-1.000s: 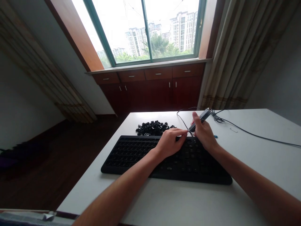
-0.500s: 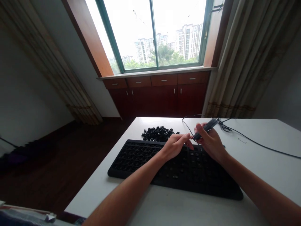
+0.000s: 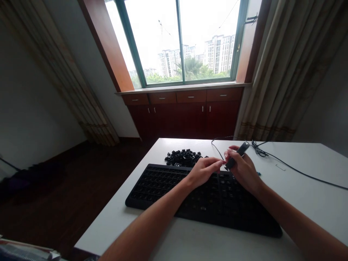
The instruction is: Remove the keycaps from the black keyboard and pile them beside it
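A black keyboard (image 3: 160, 183) with many keycaps off lies across the white table under both my forearms. My right hand (image 3: 241, 168) is closed around a dark, narrow, bar-shaped tool (image 3: 236, 156), held tilted above the keyboard's far right part; its exact kind is unclear. Thumb and fingers of my left hand (image 3: 205, 170) are pinched together at the tool's lower end. Whatever lies between those fingertips is too small to make out. Just beyond the keyboard, left of my left hand, sits a heap of loose black keycaps (image 3: 183, 158).
A black cable (image 3: 299, 169) runs over the table's right side, with a tangled coil near the far edge. A thin bent wire (image 3: 280, 167) lies near it. A small blue-green item (image 3: 259, 174) shows beside my right wrist. Cabinets (image 3: 190, 117) stand under the window.
The dark tool has turned in my right hand, now more steeply tilted. My left fingers have come closer together at its lower end. The view has tipped slightly upward.
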The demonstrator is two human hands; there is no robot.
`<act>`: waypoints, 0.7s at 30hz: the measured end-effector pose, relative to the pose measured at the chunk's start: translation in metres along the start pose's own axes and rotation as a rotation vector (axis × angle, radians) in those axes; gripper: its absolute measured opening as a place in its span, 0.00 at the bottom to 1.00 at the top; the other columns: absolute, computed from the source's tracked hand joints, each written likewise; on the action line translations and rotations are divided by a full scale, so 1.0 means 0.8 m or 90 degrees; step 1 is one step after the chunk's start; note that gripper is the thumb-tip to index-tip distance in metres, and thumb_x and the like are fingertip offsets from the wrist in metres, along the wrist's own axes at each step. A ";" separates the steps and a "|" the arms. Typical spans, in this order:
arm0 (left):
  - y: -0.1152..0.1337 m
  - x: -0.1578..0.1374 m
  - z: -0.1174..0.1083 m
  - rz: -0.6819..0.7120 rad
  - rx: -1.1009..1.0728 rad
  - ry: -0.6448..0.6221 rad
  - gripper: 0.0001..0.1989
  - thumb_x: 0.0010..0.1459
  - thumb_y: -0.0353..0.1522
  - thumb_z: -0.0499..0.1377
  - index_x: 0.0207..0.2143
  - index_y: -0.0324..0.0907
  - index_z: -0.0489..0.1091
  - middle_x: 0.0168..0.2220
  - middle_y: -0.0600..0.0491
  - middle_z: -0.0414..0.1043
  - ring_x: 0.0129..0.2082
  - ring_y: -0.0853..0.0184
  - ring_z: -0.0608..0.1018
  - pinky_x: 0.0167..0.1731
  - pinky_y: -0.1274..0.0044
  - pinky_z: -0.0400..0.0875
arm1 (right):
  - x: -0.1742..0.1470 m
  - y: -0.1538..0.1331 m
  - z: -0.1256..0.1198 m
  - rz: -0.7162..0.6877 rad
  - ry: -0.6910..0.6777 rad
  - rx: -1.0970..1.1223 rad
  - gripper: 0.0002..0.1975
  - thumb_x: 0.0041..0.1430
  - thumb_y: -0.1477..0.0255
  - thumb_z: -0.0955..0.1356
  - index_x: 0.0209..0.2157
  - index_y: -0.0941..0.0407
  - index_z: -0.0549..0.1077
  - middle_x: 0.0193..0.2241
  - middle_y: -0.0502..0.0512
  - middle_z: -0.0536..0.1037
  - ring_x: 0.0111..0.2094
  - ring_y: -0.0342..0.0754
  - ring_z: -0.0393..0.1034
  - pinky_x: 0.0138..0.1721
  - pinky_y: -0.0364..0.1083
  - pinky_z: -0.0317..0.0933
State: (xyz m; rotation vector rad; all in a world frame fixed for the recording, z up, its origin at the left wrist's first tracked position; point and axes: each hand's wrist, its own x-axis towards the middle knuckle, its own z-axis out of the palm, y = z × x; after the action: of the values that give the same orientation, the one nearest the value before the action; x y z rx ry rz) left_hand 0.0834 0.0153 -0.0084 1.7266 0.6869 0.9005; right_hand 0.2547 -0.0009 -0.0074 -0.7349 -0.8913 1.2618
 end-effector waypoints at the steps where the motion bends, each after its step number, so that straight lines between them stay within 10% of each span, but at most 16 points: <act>1: -0.001 0.000 0.001 0.006 0.002 -0.003 0.20 0.65 0.45 0.58 0.40 0.37 0.79 0.30 0.54 0.71 0.31 0.70 0.71 0.34 0.78 0.64 | 0.000 0.001 0.000 -0.004 0.005 -0.008 0.11 0.58 0.64 0.74 0.40 0.51 0.74 0.29 0.48 0.73 0.32 0.46 0.67 0.30 0.42 0.66; 21: -0.009 -0.005 0.018 0.129 0.283 0.133 0.13 0.63 0.39 0.62 0.47 0.46 0.80 0.29 0.56 0.66 0.28 0.72 0.68 0.30 0.79 0.64 | 0.000 0.006 -0.003 -0.057 -0.010 -0.164 0.20 0.59 0.50 0.70 0.30 0.53 0.69 0.24 0.47 0.69 0.24 0.44 0.60 0.25 0.44 0.58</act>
State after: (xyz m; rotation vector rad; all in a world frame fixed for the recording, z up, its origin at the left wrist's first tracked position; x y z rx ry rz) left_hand 0.0928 0.0067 -0.0187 2.1432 0.9131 1.1435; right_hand 0.2548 -0.0002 -0.0125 -0.8782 -1.1006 1.0860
